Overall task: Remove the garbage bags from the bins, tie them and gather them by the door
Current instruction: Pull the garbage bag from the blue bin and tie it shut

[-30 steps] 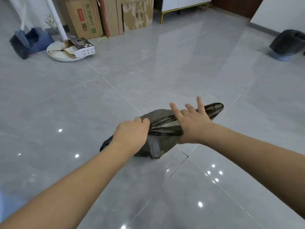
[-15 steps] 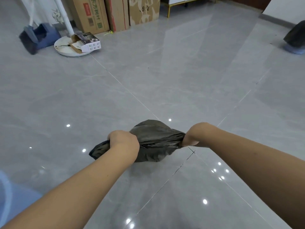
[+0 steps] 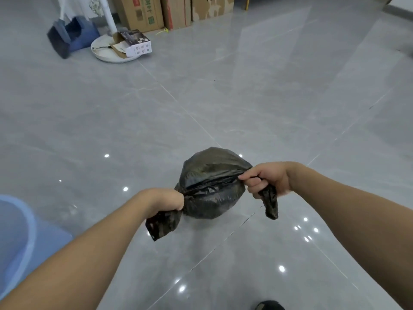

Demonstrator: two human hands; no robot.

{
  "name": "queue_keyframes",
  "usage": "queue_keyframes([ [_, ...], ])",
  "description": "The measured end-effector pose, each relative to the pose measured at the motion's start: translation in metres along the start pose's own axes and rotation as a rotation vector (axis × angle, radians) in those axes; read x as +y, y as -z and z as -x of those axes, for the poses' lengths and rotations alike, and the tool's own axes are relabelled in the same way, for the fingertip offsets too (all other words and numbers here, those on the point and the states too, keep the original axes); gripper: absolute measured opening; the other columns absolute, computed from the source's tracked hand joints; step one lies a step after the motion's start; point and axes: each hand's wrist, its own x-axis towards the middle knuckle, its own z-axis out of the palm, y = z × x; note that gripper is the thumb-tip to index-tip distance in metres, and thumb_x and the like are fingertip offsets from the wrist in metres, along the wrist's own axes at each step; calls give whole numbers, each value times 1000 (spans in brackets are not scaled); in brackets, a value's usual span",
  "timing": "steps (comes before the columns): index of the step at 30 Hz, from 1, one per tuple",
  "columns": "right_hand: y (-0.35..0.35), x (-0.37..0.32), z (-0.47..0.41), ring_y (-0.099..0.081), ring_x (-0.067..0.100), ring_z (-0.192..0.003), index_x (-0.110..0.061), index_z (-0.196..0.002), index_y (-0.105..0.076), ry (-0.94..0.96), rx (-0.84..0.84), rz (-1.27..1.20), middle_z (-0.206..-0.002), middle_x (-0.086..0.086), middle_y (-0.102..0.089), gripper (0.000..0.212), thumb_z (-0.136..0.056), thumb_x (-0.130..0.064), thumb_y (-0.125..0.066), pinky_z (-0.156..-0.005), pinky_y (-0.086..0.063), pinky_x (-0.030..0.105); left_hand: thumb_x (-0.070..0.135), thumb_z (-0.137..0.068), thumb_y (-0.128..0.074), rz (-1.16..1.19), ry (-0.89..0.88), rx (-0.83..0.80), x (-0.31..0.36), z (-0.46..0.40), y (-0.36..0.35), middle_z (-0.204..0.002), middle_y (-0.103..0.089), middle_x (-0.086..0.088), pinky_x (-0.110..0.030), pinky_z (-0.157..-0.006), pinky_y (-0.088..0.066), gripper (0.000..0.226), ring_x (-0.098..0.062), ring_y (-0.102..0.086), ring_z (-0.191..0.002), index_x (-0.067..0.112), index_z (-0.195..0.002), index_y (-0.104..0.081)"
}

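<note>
Above the grey tiled floor (image 3: 223,97), a bulging black garbage bag (image 3: 210,186) is held between two fists: its left flap is gripped by the left hand (image 3: 164,201), its right flap by the right hand (image 3: 267,181).

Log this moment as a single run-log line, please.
step: tying | left hand: grips one bag end | right hand: grips other end | garbage bag: stretched between hands, no knot visible
</note>
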Motion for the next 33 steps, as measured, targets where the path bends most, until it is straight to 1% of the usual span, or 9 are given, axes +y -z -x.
queue_keyframes([
  [6,3,-1,-12,-34,19,-58,-21,-48,-29,177,-40,-305,-47,-1,-37,48,-92,-27,-48,-77,-40,32,48,-76,-74,-125,75,-322,-3,0,-10,-96,-59,-8,-31,-82,-51,45,-23,-58,-85,7,-92,-75],
  [10,0,-10,-21,-36,19,-61,-22,-44,-35,282,-67,-343,-50,-1,-45,47,-88,-28,-48,-80,-34,33,12,-90,-56,-92,35,-121,1,-6,-22,-104,-65,-19,-47,-89,-54,21,-38,-65,-100,9,-81,-74],
  [13,2,-23,-16,-48,23,-65,-21,-44,-37,344,-71,-479,-52,2,-49,44,-87,-26,-48,-86,-42,39,3,-89,-37,114,-45,38,1,-9,-20,-88,-66,-20,-44,-78,-57,35,-33,-62,-75,12,-68,-64],
  [17,7,-54,-4,-42,15,-49,-18,-50,-38,405,-88,-702,-46,-4,-37,38,-86,-25,-51,-59,-56,32,-1,-94,-37,396,-196,317,10,-2,-1,-64,-54,-4,-22,-51,-45,33,-15,-50,-53,12,-67,-51],
  [20,10,-79,3,-17,6,-41,-17,-48,-38,466,-180,-791,-48,-11,-18,41,-86,-26,-48,-31,-34,21,2,-96,-38,638,-310,443,24,12,14,-61,-47,3,-17,-46,-38,34,-7,-44,-49,16,-66,-44],
  [25,13,-83,4,-11,8,-40,-17,-50,-44,576,-115,-877,-40,-8,-28,36,-85,-24,-50,-36,-14,20,39,-84,-53,1072,-442,-50,29,27,25,-58,-18,5,-26,-48,-10,32,-13,-10,-48,20,-60,-41],
  [29,16,-63,-6,-28,6,-30,-16,-65,-54,661,-89,-933,-55,-9,-57,30,-92,-27,-47,-35,-17,17,45,-90,-56,1385,-527,-72,37,18,13,-52,-17,6,-24,-43,-10,40,-9,-14,-39,19,-63,-40],
  [31,17,-57,-9,-32,5,-32,-13,-81,-58,729,-71,-981,-81,-2,-72,26,-98,-25,-42,-33,-20,16,37,-97,-51,1354,-506,84,49,13,-1,-49,-24,5,-21,-37,-18,39,-9,-22,-35,18,-64,-40],
  [33,22,-57,-12,-35,5,-34,-11,-94,-61,787,-50,-989,-106,5,-73,26,-99,-23,-39,-33,-23,15,35,-101,-45,862,-488,404,59,8,-19,-53,-39,-2,-23,-45,-37,40,-15,-42,-43,16,-66,-40],
])
